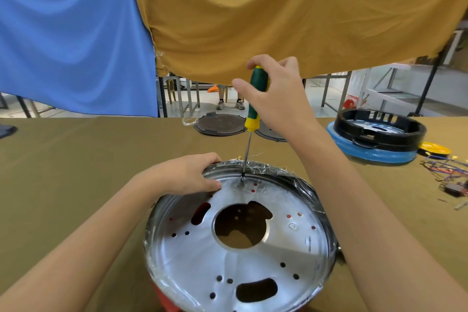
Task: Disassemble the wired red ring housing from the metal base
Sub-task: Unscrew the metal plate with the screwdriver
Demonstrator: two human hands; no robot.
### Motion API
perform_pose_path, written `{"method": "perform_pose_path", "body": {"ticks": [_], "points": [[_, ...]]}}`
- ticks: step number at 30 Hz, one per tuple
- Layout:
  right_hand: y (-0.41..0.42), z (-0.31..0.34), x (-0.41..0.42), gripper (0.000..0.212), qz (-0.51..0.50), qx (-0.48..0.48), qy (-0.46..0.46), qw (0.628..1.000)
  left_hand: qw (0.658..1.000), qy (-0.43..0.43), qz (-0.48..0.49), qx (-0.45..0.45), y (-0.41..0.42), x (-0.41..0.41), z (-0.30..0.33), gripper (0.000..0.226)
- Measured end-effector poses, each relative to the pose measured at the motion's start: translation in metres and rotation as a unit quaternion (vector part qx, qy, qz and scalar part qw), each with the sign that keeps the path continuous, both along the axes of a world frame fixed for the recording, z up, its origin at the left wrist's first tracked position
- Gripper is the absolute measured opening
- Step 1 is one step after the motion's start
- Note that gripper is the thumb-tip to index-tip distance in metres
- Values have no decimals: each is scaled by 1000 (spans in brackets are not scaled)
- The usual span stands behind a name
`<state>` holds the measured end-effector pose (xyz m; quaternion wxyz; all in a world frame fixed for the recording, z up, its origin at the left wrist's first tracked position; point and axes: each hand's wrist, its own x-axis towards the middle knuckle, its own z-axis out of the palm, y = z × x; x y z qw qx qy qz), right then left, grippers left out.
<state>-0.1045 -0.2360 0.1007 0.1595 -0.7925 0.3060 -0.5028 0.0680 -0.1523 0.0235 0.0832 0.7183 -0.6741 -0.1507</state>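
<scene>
Head view: our right hand grips the screwdriver, tip on a screw at the far edge of the metal base. Our left hand lies flat on its rim, gripping nothing. The red housing sits beneath. A tilted shaft could slip off and strip the screw.

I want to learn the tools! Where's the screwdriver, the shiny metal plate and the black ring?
screwdriver (257, 83): head view, on its green handle.
metal plate (192, 256): head view, bare silver face.
black ring (395, 138): head view, its front wall.
</scene>
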Motion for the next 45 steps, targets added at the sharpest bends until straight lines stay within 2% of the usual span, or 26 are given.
{"method": "perform_pose_path", "body": {"ticks": [4, 6, 9, 12, 14, 21, 27, 31, 36, 39, 41, 45], "points": [[0, 2, 0, 33, -7, 2, -20, 1000, 1000, -8, -5, -7, -1, 1, -2, 34], [0, 3, -1, 28, 11, 33, -41, 999, 1000, -9, -6, -11, -2, 1, -3, 35], [4, 2, 2, 22, 27, 22, -25, 999, 1000, -9, -11, -13, -3, 1, -3, 34], [5, 1, 3, 33, 12, -4, -4, 1000, 1000, -5, -20, -24, -4, -1, -3, 46], [5, 2, 2, 30, 0, -9, -14, 1000, 998, -4, -34, -49, -3, -4, -2, 55], [10, 2, 2, 24, 23, 6, -27, 999, 992, 10, -83, -98, -3, -13, 1, 44], [4, 7, -5, 28, 16, 20, -38, 999, 992, -29, -94, -77, -3, -15, 1, 37], [5, 4, -2, 19, 21, 19, -33, 999, 993, -39, -92, -60, -3, -16, 2, 40], [1, 3, -3, 31, -23, -11, -35, 999, 995, -40, -86, -43, -3, -18, 1, 41], [-1, 4, -6, 36, 8, 31, -64, 997, 995, -36, -86, -37, -2, -18, 0, 41], [-1, 5, -6, 31, 25, 54, -82, 995, 995, -35, -88, -36, -3, -18, -1, 42], [0, 1, -2, 28, 16, 39, -40, 998, 996, -28, -83, -23, -4, -18, -3, 42]]}}
